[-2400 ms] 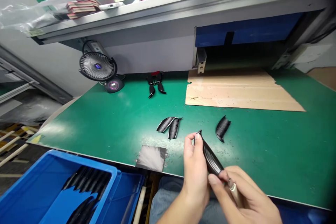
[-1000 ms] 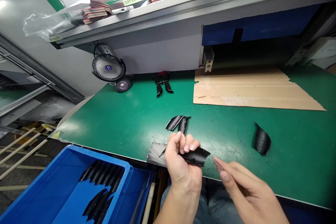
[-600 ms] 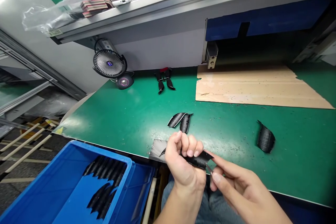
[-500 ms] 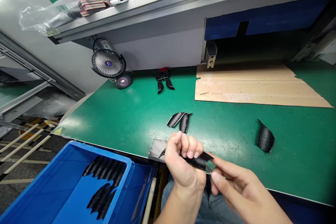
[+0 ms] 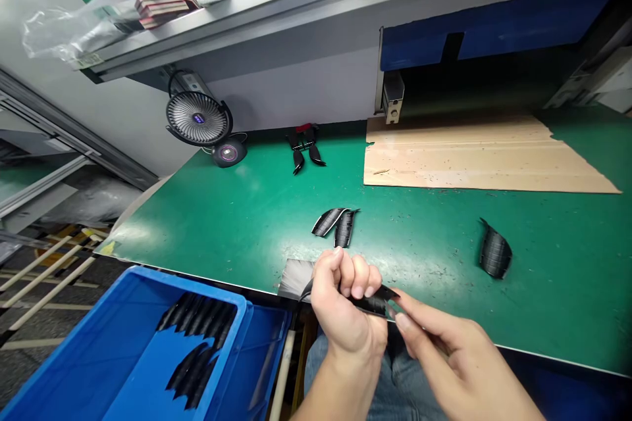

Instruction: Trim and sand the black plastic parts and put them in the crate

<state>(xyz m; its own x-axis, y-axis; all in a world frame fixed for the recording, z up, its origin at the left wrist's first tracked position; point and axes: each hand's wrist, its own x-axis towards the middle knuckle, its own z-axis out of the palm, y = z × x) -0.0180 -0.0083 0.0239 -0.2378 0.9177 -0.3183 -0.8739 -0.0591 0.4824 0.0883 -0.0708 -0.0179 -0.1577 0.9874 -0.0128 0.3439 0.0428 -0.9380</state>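
Now left hand fingers pinching black part; right hand fingers pressed at its end. Three parts on desk, many in bin.

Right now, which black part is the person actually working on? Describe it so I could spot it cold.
Start at the green bench and follow its near edge to the two hands. The black curved part is pinched in the left hand, with the right hand at its tip. Unlike the pair and the single piece lying on the mat, it is held off the surface.
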